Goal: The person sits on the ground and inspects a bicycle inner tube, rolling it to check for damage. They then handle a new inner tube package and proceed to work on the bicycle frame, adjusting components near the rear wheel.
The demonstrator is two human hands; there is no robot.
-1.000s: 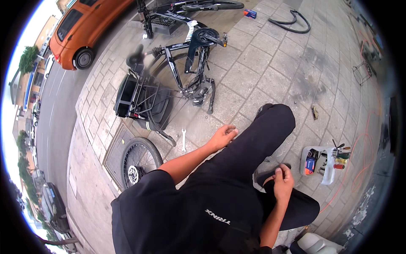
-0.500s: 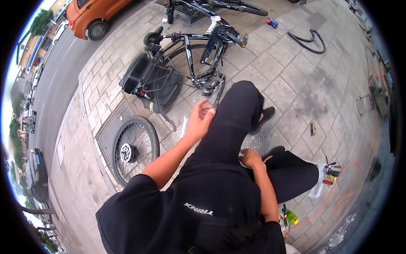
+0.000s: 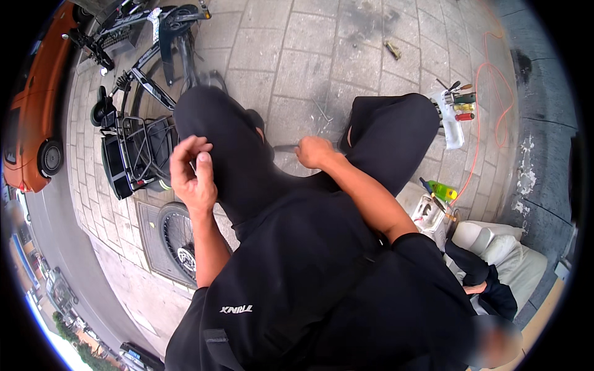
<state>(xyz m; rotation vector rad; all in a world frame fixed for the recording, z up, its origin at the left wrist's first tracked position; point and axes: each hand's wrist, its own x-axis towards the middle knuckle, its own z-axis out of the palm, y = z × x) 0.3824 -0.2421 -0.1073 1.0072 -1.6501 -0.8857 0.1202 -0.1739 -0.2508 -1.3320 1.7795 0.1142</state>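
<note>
My left hand (image 3: pixel 193 176) is above my left knee, fingers loosely curled and thumb apart, with nothing visible in it. Between my knees, my right hand (image 3: pixel 314 152) is closed. A dark strip shows beside its fingers, but I cannot make out what it is or whether the hand grips it. Thin metal tools (image 3: pixel 322 111) lie on the paving ahead of that hand. To the left, a black bicycle (image 3: pixel 148 86) lies on its side with a rear rack. Near my left forearm a detached wheel (image 3: pixel 176 232) with a disc rotor lies flat, partly hidden by my arm.
At right, screwdrivers (image 3: pixel 463 106) rest on a pale tray (image 3: pixel 453 135). A green bottle (image 3: pixel 442 190) and a white container (image 3: pixel 428 213) are nearer. An orange hose (image 3: pixel 477 145) runs along the paving. Someone sits by a pale sofa (image 3: pixel 523 260). An orange car (image 3: pixel 31 117) stands far left.
My view has swung to the right, so the bicycle and wheel now appear farther left. The sofa and another person have come into view. My left hand is raised off my thigh, fingers curled.
</note>
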